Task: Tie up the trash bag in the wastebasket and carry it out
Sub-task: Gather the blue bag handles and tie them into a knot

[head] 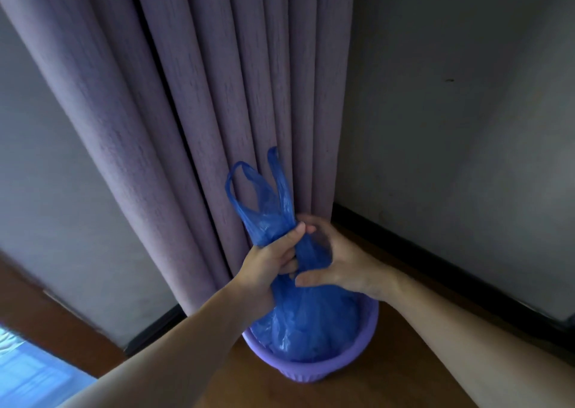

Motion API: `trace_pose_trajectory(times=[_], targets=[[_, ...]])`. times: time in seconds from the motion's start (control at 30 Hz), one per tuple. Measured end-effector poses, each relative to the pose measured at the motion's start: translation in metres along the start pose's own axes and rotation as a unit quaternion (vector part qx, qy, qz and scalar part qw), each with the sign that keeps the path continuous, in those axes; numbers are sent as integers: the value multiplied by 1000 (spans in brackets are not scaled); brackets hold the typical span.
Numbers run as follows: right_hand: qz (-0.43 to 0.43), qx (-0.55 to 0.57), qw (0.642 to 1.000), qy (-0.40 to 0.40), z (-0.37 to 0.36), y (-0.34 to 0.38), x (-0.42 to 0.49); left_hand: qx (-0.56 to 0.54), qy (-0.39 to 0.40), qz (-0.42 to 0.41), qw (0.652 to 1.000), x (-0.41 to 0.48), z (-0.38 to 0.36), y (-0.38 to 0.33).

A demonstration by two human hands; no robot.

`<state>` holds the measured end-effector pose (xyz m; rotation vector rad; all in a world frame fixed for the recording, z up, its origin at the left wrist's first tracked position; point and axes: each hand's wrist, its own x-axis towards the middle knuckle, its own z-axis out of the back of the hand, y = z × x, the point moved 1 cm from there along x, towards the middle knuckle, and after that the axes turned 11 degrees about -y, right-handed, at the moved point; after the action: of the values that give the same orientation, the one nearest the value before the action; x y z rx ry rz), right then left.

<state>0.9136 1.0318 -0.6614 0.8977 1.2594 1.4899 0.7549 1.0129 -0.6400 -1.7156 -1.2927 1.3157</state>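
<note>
Over purple wastebasket point(314, 368), left hand point(270, 264) and right hand point(339, 261) gripping blue trash bag point(311, 323) neck

No writing, label, brand, number or sign can be read anywhere in the view.

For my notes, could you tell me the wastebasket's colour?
Light purple wastebasket, seen in the head view.
</note>
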Motion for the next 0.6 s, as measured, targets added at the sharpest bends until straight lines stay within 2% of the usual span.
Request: trace_pose_trajectory(times=[0.1, 0.27, 0.43, 0.53, 0.6], targets=[[3, 3, 1000, 12, -11, -3, -3, -9, -6, 3, 1000, 3, 2, -7], [-19, 80, 994, -74, -11, -6, -3, -58, -1, -11, 998, 12, 11, -7], [-79, 288, 938, -178, -7, -4, 2, -98, 48, 46, 993, 12, 15, -6], [-85, 324, 922, -194, -8, 0, 3, -118, 87, 51, 988, 7, 11, 0], [-76, 342, 911, -219, -9, 7, 4, -138, 77, 56, 986, 6, 6, 3]])
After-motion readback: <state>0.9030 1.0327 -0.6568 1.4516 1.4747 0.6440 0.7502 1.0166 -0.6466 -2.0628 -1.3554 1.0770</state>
